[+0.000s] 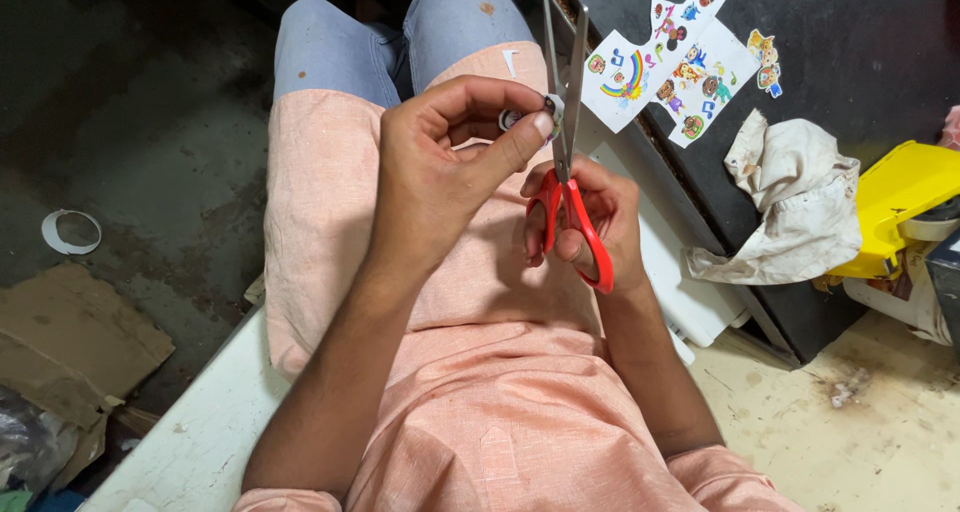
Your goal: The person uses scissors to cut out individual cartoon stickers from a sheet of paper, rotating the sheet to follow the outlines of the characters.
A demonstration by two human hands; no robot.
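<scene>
A sheet of cartoon stickers (665,67) is lying on the dark table (860,42) in the upper right of the frame, with a small loose sticker (765,62) sitting just beside its right edge. Below them a crumpled, stained cloth (790,207) is resting near the table's edge, touching a yellow plastic thing (895,197) at the far right. At the left, a white ring (70,232) is lying on the dark floor (150,122), above flattened cardboard (70,337).

Light: even, soft, from above | Dim: floor (150,152) at left edge, dark | Shadow: soft one under left hand (440,162) on tunic (500,372) | Glare: none | Focus: sharp centre, slight stretch at corners
</scene>
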